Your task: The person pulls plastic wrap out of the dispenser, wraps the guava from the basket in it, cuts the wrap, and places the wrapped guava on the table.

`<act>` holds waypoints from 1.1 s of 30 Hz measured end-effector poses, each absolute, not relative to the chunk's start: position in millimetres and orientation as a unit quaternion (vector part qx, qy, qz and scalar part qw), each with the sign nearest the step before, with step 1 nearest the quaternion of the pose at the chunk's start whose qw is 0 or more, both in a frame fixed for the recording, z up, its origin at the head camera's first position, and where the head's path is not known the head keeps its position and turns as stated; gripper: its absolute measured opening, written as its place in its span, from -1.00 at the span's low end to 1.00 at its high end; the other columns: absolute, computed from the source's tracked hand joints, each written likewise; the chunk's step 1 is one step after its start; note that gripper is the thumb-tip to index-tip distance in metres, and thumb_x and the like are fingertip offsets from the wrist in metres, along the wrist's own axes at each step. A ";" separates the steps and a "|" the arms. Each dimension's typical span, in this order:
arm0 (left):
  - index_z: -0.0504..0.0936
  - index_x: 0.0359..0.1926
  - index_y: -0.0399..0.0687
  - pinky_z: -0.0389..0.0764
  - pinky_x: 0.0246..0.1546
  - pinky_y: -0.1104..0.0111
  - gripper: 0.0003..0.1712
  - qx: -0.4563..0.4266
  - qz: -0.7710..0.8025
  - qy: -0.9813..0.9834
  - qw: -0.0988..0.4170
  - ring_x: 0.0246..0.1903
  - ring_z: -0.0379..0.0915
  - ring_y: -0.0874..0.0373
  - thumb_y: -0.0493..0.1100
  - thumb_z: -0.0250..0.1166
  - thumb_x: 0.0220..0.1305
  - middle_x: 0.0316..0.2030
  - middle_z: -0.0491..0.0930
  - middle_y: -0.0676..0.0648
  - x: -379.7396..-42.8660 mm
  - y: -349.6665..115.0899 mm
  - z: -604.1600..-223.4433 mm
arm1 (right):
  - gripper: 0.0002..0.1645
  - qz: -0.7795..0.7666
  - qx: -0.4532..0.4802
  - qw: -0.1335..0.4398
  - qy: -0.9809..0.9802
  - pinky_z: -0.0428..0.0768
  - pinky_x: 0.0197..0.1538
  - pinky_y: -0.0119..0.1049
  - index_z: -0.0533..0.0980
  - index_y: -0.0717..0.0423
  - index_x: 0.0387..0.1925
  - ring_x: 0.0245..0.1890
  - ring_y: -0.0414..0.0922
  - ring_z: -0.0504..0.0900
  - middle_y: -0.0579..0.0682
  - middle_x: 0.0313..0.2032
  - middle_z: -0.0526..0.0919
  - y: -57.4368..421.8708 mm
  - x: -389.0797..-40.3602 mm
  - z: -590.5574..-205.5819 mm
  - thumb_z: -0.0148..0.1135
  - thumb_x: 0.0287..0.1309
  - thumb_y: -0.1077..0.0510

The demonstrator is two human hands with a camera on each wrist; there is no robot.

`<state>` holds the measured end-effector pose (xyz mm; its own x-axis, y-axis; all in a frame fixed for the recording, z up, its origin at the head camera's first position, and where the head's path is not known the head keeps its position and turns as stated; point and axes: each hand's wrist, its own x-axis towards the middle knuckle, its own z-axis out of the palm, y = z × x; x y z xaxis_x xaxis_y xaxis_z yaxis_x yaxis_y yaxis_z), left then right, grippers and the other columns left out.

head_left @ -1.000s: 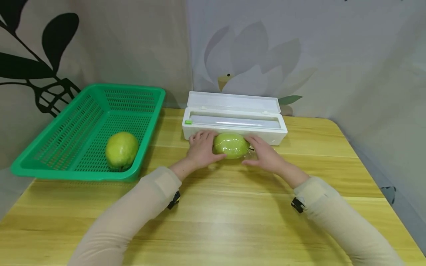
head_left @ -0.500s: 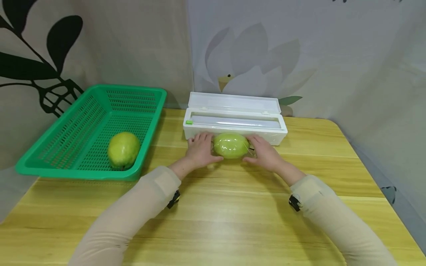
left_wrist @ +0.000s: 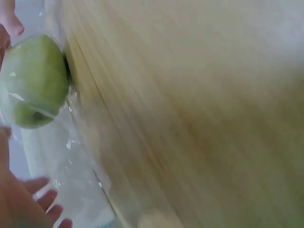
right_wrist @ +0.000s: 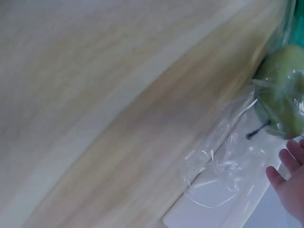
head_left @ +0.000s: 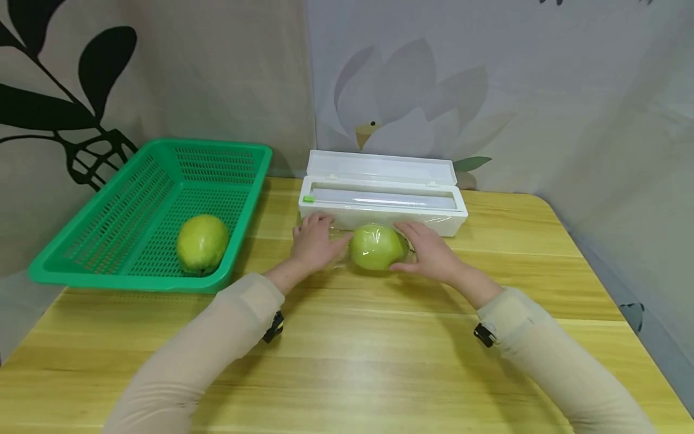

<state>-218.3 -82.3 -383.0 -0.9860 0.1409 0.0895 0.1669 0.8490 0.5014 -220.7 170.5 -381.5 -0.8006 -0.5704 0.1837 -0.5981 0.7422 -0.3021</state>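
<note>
Clear plastic film [right_wrist: 209, 178] lies glossy and crinkled around the fruit [head_left: 374, 248], whose skin looks smooth beneath it. The other fruit [head_left: 203, 242] has a soft sheen. The basket [head_left: 130, 282] and box [head_left: 379, 212] look like smooth plastic. The table [head_left: 347, 367] shows satiny wood grain; the sleeves [head_left: 190, 355] and backdrop [head_left: 547, 102] look like matt cloth.

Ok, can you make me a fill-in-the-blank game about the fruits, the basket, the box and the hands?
1. The basket is coloured ____.
2. Inside the basket, the number of fruits is ____.
3. The lid of the white box is ____, not closed.
4. The wrapped fruit lies ____ the left hand and the right hand.

Missing words: green; one; open; between.
</note>
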 end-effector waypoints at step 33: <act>0.59 -0.17 -0.19 0.52 0.04 0.27 -0.80 -0.138 -0.451 -0.882 -0.029 -0.09 0.49 0.04 -0.17 0.14 0.31 -0.16 0.61 -0.14 -229.1 -62.2 -370.7 | -0.80 0.312 0.226 0.000 -0.923 0.46 0.13 0.01 0.54 0.23 -0.23 0.02 0.11 0.52 0.17 -0.15 0.63 160.1 -237.1 -368.8 0.10 0.27 0.17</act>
<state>-229.1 -62.2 -370.7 -0.9602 0.2692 0.0741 0.2177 0.5558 0.8023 -237.1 160.1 -368.8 -0.8977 -0.4171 0.1418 -0.4176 0.7034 -0.5752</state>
